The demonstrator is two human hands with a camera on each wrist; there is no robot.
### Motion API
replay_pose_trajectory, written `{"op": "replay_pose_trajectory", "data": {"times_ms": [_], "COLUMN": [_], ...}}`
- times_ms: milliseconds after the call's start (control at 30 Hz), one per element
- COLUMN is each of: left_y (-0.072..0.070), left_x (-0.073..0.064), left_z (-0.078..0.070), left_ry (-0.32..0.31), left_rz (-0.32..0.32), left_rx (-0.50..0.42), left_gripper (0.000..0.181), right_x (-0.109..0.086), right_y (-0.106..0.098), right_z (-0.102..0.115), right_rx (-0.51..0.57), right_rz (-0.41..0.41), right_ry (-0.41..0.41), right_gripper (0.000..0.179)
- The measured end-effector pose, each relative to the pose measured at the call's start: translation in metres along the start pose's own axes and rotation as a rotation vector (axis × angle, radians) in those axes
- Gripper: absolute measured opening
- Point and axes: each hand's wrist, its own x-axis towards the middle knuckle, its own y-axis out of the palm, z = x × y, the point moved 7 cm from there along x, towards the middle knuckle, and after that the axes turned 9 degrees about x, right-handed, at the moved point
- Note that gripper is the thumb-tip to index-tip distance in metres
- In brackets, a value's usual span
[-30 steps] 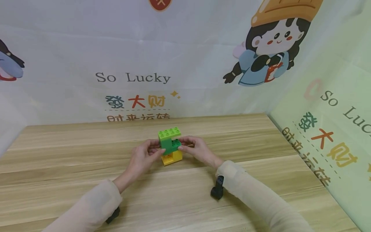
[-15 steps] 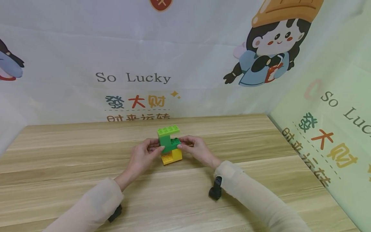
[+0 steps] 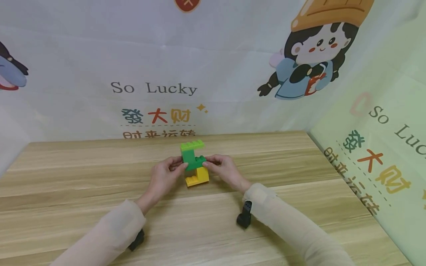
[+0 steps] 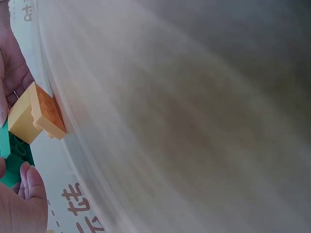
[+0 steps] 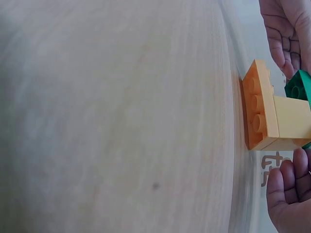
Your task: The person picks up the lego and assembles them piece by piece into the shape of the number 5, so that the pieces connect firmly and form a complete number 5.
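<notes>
A stack of toy building bricks stands upright between the two hands. Its top is a light green brick (image 3: 192, 145) that juts to the right over a green block (image 3: 188, 156). Below lies a wider green brick (image 3: 195, 164), with a yellow block (image 3: 202, 174) under its right end and an orange-yellow brick (image 5: 265, 109) at the bottom. The left hand (image 3: 165, 175) pinches the green part from the left, thumb in front. From the right, the right hand (image 3: 227, 170) pinches the wider green brick's end. Tubes inside that brick's underside (image 4: 20, 145) show in the left wrist view.
The wooden table (image 3: 196, 229) spreads around the stack and both forearms. A printed cloth (image 3: 153, 55) hangs behind it, and another (image 3: 396, 159) borders its right side. A black wrist device (image 3: 244, 215) hangs under the right sleeve, near the tabletop.
The stack has risen a little in the head view and leans differently, so its top studs show less. Both hands have moved up with it, keeping their grip.
</notes>
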Motion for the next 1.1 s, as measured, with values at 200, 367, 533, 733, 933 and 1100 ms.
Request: {"op": "replay_pose_trajectory", "data": {"times_ms": [200,367,533,733,933,1100], "left_y": [0.000,0.000,0.001,0.000,-0.001,-0.002], "left_x": [0.004,0.006,0.009,0.012,0.016,0.019], "left_z": [0.000,0.000,0.001,0.002,0.003,0.003], "left_ry": [-0.002,-0.021,-0.035,-0.054,-0.054,-0.058], "left_rz": [-0.023,-0.019,0.000,0.005,0.022,0.043], "left_rx": [0.014,0.024,0.036,0.074,0.112,0.132], "left_gripper": [0.038,0.037,0.037,0.036,0.036,0.034], "right_x": [0.003,0.002,0.006,0.010,0.012,0.012], "right_y": [-0.001,-0.001,-0.002,-0.002,-0.001,0.000], "right_z": [0.000,0.005,0.000,0.000,0.000,-0.001], "right_rx": [-0.010,-0.031,-0.048,-0.078,-0.078,-0.090], "right_rz": [-0.042,-0.068,-0.079,-0.090,-0.109,-0.119], "right_ry": [0.006,0.000,0.000,0.002,0.013,0.029], "right_gripper": [0.027,0.027,0.027,0.026,0.025,0.024]}}
